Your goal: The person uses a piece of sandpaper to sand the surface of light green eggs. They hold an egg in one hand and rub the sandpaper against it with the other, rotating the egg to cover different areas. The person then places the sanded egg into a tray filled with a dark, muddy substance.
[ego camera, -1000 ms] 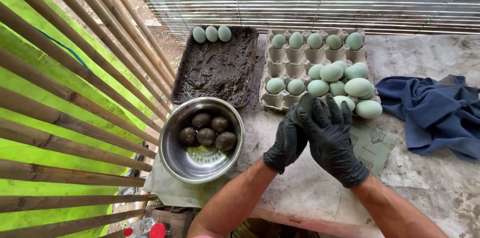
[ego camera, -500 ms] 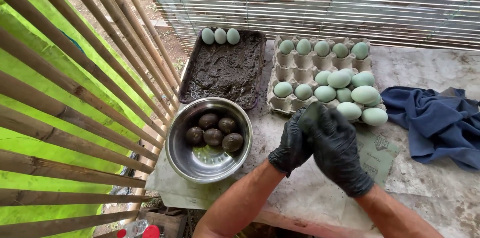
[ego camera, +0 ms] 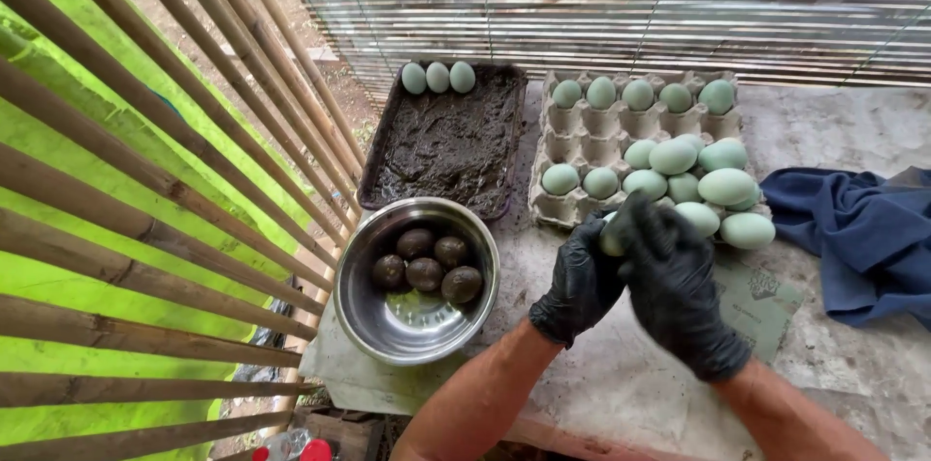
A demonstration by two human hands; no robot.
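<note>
We see a pale green egg clasped between two black-gloved hands just in front of the grey egg tray, which is filled and heaped with more pale green eggs; too little of it shows to tell its long axis. The left hand cups it from below while the right hand closes over it. Beside them, a steel bowl holds five mud-coated eggs, and a dark tray of mud carries three clean eggs at its far end.

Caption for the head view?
Black-gloved left hand and right hand cup a pale green egg beside the egg carton.
</note>
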